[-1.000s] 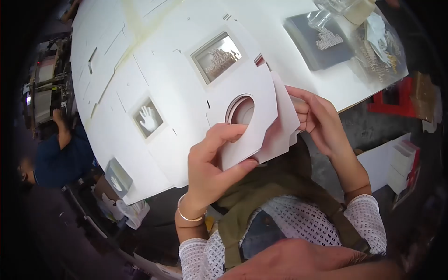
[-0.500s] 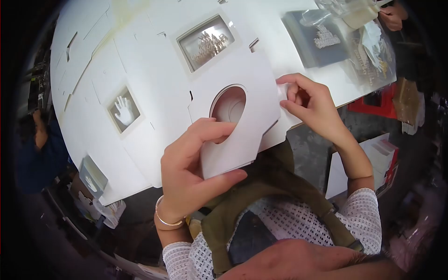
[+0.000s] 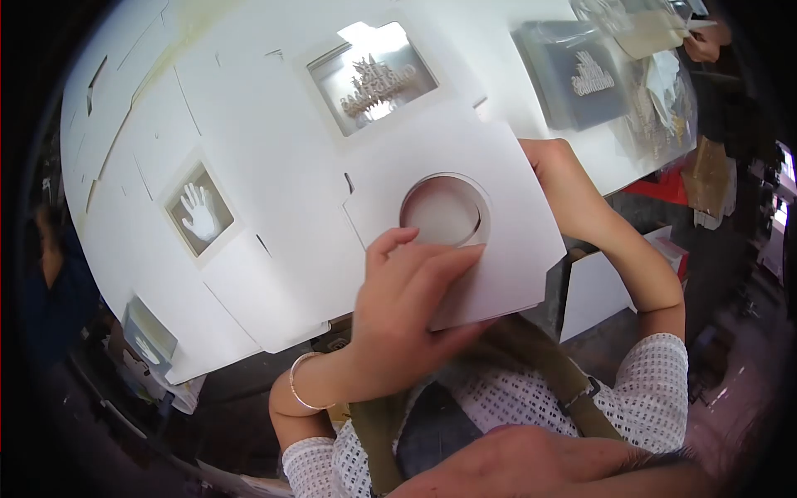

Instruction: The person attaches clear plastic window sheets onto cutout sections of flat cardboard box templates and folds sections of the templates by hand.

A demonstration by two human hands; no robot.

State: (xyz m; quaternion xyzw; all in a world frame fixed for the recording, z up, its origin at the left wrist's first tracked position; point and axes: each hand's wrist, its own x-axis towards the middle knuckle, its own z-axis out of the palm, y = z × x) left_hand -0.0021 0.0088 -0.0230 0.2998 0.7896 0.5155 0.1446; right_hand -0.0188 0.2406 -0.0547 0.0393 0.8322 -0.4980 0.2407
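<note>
Cards (image 3: 519,224) with a round hole hang over the desk's (image 3: 290,195) near edge, their window side toward the head, more than one layer showing along the lower edge. The step in hand looks like handling them as one stack; the next move seems to call for a steady grip and edges kept level. The left hand (image 3: 398,303) grasps them by the near side, its fingers bent over the face at the hole's rim and the thumb apparently beneath; its forearm rises from the near left, a bangle (image 3: 300,386) on the wrist. The right hand (image 3: 550,162) sits behind their far right edge, its wrist bent and its forearm angled up from the near right. Its fingers are hidden, so whether it grips or merely supports I cannot tell.
</note>
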